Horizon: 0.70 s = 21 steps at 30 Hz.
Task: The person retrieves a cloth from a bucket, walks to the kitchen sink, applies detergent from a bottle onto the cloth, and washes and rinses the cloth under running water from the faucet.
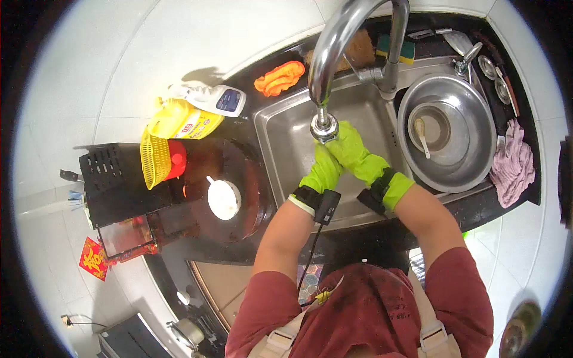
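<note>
Both my hands wear bright green rubber gloves and meet over the left sink basin (289,158), under the faucet (324,126). My left hand (325,168) lies against my right hand (353,150), just below the faucet's round spout end. That spout end and the overlapping gloves hide most of my fingers, so whether something small is between them cannot be told. Black straps with small boxes circle both wrists, and a cable runs from the left one. To the right, a large metal basin (412,158) holds a smaller metal bowl (444,140) with a pale spoon (422,137) in it.
An orange cloth (279,78) lies behind the sink, and a sponge (407,51) near the faucet base. Left are a white bowl (224,200), a spray bottle (224,100) and a yellow basket (154,160). A pink cloth (514,164) and ladles (502,90) sit at right.
</note>
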Each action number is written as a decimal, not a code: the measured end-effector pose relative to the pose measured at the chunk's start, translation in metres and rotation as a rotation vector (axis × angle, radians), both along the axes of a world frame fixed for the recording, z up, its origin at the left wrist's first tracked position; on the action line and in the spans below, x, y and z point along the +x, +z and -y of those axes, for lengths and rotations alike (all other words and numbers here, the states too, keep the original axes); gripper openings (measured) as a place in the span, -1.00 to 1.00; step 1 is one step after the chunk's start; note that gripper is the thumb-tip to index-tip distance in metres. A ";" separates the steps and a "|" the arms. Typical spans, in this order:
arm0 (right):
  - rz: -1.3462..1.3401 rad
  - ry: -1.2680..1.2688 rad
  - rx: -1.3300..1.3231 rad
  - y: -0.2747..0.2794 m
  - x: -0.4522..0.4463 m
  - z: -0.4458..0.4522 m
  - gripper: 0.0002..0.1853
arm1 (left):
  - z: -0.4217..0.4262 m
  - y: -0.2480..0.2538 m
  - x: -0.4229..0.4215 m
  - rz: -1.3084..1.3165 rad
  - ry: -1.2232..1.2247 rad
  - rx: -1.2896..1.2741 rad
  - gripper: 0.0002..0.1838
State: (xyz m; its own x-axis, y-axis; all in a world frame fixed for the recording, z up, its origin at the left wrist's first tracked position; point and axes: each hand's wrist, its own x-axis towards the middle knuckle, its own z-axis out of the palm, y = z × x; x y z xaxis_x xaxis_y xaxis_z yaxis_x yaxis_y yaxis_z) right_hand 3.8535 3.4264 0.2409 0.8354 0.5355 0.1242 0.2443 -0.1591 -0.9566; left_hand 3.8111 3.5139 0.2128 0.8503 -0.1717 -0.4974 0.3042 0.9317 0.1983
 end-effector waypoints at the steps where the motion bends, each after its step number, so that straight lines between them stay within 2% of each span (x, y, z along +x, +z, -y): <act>1: -0.016 -0.150 -0.054 0.003 0.002 -0.006 -0.62 | 0.001 0.000 0.001 -0.012 0.026 0.127 -0.54; 2: -0.019 -0.145 -0.053 0.007 -0.001 -0.007 -0.62 | 0.002 -0.001 0.000 -0.014 0.031 0.128 -0.54; 4: -0.135 -0.480 0.126 0.019 -0.007 -0.011 -0.66 | 0.002 -0.003 0.007 -0.097 0.155 0.303 -0.63; 5: -0.138 -0.477 0.125 0.010 -0.006 -0.018 -0.66 | -0.001 -0.005 0.007 -0.101 0.158 0.303 -0.63; 7: -0.371 -0.634 0.401 -0.004 0.000 -0.031 -0.66 | -0.006 -0.006 0.007 0.145 0.199 0.782 -0.60; 8: -0.374 -0.632 0.397 -0.004 -0.004 -0.030 -0.66 | -0.009 -0.006 0.006 0.131 0.211 1.003 -0.64; 11: -0.258 -0.560 0.256 -0.001 -0.014 -0.023 -0.68 | -0.023 -0.008 -0.007 0.071 0.121 1.134 -0.64; 12: -0.069 -0.461 0.051 -0.004 -0.013 -0.019 -0.70 | -0.044 -0.022 -0.013 0.001 -0.091 1.152 -0.59; 13: 0.115 -0.356 -0.154 -0.010 -0.014 -0.013 -0.69 | -0.055 -0.011 -0.019 0.000 -0.089 1.153 -0.59; 14: 0.114 -0.353 -0.152 -0.027 -0.009 -0.010 -0.69 | -0.063 0.007 -0.026 -0.106 -0.199 1.199 -0.58; 15: 0.217 -0.315 -0.005 -0.052 0.002 -0.009 -0.70 | -0.064 0.024 -0.032 -0.212 -0.309 1.242 -0.56; 16: 0.322 -0.277 0.144 -0.064 0.010 -0.008 -0.71 | -0.060 0.037 -0.037 -0.123 0.082 0.528 -0.56; 17: 0.325 -0.276 0.150 -0.056 0.012 -0.003 -0.71 | -0.065 0.064 -0.044 -0.070 0.071 0.470 -0.55; 19: -0.624 -0.136 0.570 -0.031 0.014 0.012 -0.66 | -0.093 0.068 -0.055 -0.165 -0.064 0.489 -0.59; 20: -0.697 -0.039 0.462 -0.001 0.017 0.023 -0.67 | -0.096 0.067 -0.055 -0.160 -0.063 0.492 -0.59; 21: -0.691 -0.039 0.464 0.003 0.019 0.024 -0.67 | -0.097 0.066 -0.052 -0.101 -0.093 0.542 -0.61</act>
State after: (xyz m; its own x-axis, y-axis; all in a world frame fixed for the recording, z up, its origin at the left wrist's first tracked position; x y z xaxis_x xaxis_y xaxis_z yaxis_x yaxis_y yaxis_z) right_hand 3.8726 3.4027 0.2437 0.8212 0.5257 -0.2221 -0.4193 0.2918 -0.8597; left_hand 3.7590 3.6112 0.2784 0.7874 0.0596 -0.6135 0.4224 0.6727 0.6075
